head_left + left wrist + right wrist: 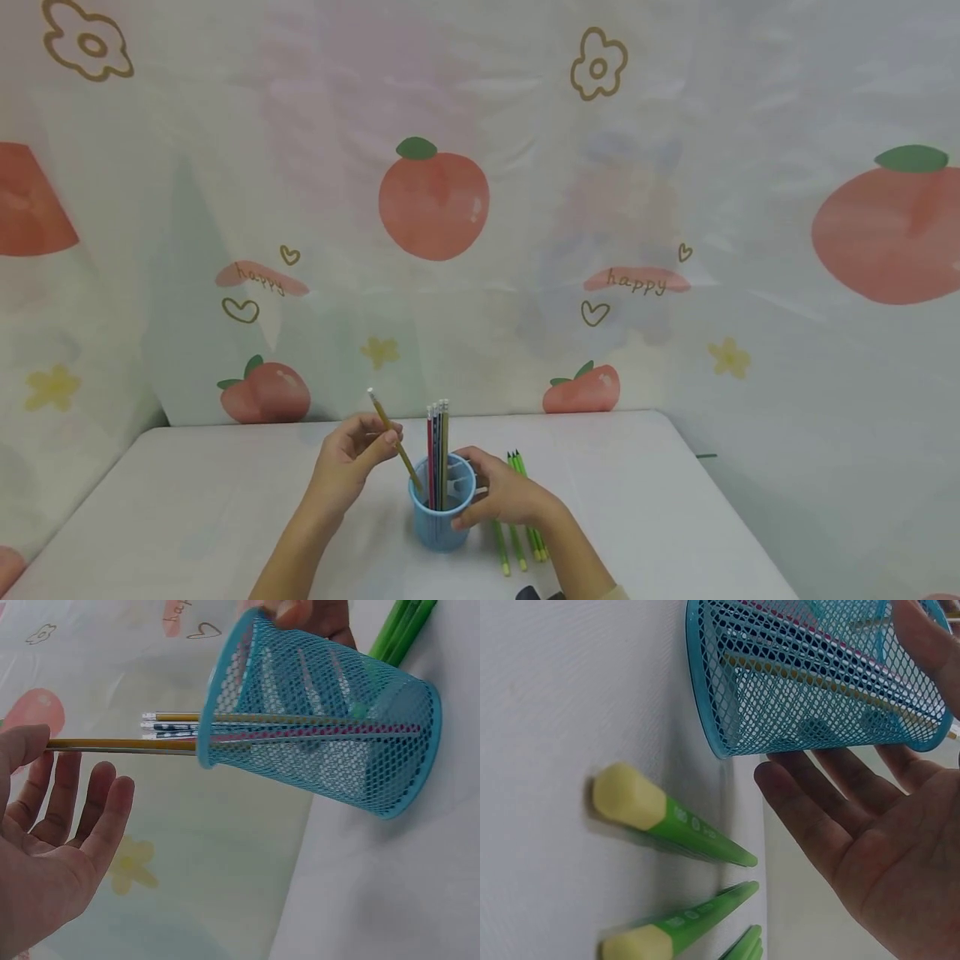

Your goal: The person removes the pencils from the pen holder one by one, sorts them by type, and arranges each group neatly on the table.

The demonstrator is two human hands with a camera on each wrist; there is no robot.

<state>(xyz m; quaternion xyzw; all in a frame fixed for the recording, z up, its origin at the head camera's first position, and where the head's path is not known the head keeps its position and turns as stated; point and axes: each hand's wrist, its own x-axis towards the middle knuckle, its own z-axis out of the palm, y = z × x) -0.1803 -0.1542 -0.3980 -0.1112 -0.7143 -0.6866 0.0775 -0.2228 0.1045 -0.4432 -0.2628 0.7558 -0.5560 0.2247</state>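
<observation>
A blue mesh pencil cup (442,530) stands upright on the white table, with several pencils (437,450) in it, red, dark and yellow, their eraser ends up. My left hand (350,460) pinches a yellow pencil (386,417) between thumb and fingers near its eraser end. That pencil slants down to the right, its lower end inside the cup's rim, as the left wrist view also shows. On the cup's right side, my right hand (510,492) holds it near the rim, thumb in front and fingers behind. The right wrist view shows the thumb and fingers around the mesh wall (825,682).
Several green pencils (517,542) lie on the table to the right of the cup, partly under my right forearm. A dark object (528,593) shows at the bottom edge. Behind the table (225,500) hangs a fruit-printed curtain (480,325).
</observation>
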